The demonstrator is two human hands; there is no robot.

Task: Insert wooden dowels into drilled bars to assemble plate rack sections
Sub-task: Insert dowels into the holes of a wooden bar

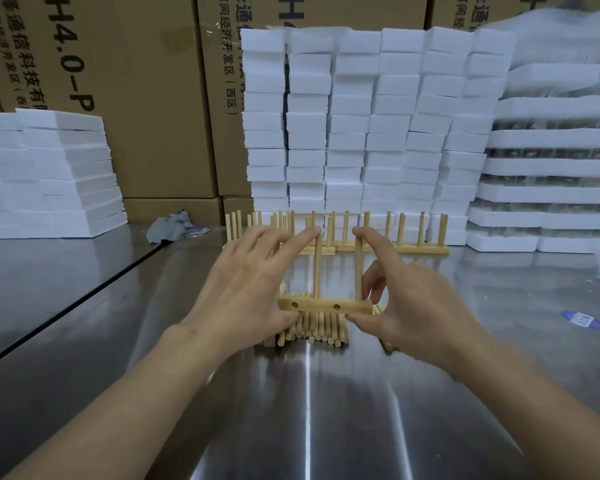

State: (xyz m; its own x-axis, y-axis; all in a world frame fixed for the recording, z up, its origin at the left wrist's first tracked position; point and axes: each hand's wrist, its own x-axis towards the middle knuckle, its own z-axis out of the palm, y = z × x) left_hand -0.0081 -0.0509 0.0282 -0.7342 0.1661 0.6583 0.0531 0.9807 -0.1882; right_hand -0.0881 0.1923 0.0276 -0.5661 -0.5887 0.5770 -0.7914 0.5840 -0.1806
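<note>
A short drilled wooden bar point(326, 305) is held above the steel table, with two open holes on its near face and two dowels standing upright in it. My left hand point(253, 289) pinches the bar's left end, thumb under, index fingertip on top of the left dowel point(317, 268). My right hand point(409, 303) pinches the bar's right end and its index fingertip presses the top of the right dowel point(359, 268). Under the bar lies a pile of loose dowels point(312, 329). Finished rack sections point(388, 233) with upright dowels stand behind.
The steel table point(309, 410) has a seam running diagonally on the left. White foam blocks point(368, 133) are stacked behind the racks, on the left and right, before cardboard boxes point(136, 98). A grey rag point(170, 226) lies at back left; a blue sticker point(582, 320) at right.
</note>
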